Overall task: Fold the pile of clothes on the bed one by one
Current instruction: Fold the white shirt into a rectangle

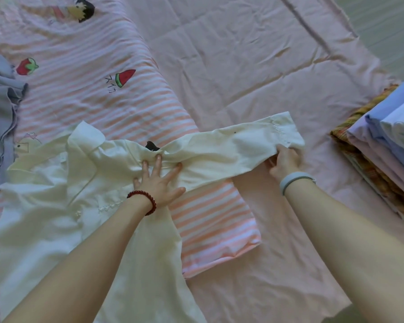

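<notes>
Pink bedding fills the view as we spread a cream shirt [84, 206] flat on the bed to fold it.

We press our left hand [158, 183] flat, fingers straight and spread, on the shirt near its collar, while our right hand [283, 159] pinches the cuff end of one sleeve [231, 145], stretched out sideways to the right. The shirt lies across a pink striped quilt [126, 78] printed with fruit, which sits on a plain pink sheet [254, 54]. At the right edge, well apart from the shirt, a stack of folded clothes [387, 145] in blue, lilac and a patterned fabric suggests several pieces are done. At the left edge a rumpled grey-blue garment [0, 113] seems to wait its turn. We judge this shirt's folding has barely begun.
</notes>
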The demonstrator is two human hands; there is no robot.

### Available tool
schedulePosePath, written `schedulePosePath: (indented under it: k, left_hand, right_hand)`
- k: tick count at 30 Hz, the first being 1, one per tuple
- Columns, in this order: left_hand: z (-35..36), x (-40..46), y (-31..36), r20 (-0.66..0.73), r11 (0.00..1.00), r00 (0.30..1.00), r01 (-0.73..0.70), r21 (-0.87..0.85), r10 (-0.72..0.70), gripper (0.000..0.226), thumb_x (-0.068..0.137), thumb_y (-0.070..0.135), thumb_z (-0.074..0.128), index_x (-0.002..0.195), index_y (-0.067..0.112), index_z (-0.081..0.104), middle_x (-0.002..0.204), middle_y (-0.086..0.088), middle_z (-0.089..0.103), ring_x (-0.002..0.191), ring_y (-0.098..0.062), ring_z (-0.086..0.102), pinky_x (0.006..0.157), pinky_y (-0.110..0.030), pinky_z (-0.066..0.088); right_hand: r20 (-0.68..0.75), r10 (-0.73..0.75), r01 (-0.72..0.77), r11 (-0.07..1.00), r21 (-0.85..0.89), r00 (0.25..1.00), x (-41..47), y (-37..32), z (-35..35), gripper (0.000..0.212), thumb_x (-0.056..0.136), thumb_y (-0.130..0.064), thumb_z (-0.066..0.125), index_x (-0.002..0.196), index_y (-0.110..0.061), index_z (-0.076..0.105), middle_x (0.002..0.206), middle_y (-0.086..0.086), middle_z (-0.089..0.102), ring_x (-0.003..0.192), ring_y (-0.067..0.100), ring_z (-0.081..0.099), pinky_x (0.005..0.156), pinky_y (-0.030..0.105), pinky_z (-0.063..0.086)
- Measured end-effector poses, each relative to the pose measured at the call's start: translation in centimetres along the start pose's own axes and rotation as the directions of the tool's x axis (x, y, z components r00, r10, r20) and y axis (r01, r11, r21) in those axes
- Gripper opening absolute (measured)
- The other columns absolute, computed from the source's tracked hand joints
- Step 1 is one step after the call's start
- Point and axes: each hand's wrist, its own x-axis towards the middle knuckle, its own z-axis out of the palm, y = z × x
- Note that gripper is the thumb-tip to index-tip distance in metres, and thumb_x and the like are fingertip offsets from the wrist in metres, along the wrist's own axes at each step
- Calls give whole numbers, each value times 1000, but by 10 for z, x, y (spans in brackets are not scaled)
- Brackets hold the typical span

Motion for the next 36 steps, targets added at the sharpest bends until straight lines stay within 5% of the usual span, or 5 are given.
schedulePosePath:
  k: [5, 12, 19, 28, 36]
  left_hand:
    - [-14, -14, -7, -114, 887, 993, -70, -457, 20, 44, 92, 41, 49, 136, 34, 44, 157, -5, 3, 144, -28, 0, 115, -48, 12]
    - [-7, -127, -72, -85, -5, 956, -90, -996, -279, 19, 98, 25, 43, 101, 21, 61, 119, -4, 60, 109, -21, 57, 93, -36, 44]
    - [59, -214, -226, 169, -701, 938, -98, -707, -303, 62, 67, 56, 62, 111, 13, 58, 106, -12, 68, 101, -34, 62, 86, -49, 49]
    - [113, -212, -305, 227, -96, 821, 208, -973, -525, 27, 95, 30, 50, 90, 5, 59, 76, -12, 66, 61, -22, 59, 59, -31, 49]
    - [74, -172, -329, -253, 445, 715, 89, -891, -651, 30, 89, 21, 55, 116, 7, 54, 123, -11, 51, 107, -26, 52, 93, -33, 40]
  right_hand:
    - [120, -486, 495, 799, -340, 866, -37, -12, 13, 35, 94, -23, 46, 60, -18, 41, 62, -1, 34, 61, 13, 31, 60, 29, 30]
    - [514, -728, 884, 441, -155, 453, -184, 20, 71, 20, 90, -15, 53, 83, -1, 65, 84, 4, 57, 78, 0, 52, 71, 16, 42]
    - [999, -33, 988, 147, 38, -34, -339, 184, 84, 36, 91, -25, 55, 125, -17, 58, 132, 9, 54, 119, 25, 52, 94, 35, 45]
    - [910, 249, 941, -160, -298, 330, -339, 267, 67, 37, 97, -19, 41, 134, -18, 48, 140, 2, 44, 127, 20, 42, 101, 31, 37]
    - [908, 75, 886, -268, -379, 411, -316, 249, 131, 36, 96, -16, 40, 130, -17, 50, 130, 1, 51, 116, 20, 50, 84, 28, 40]
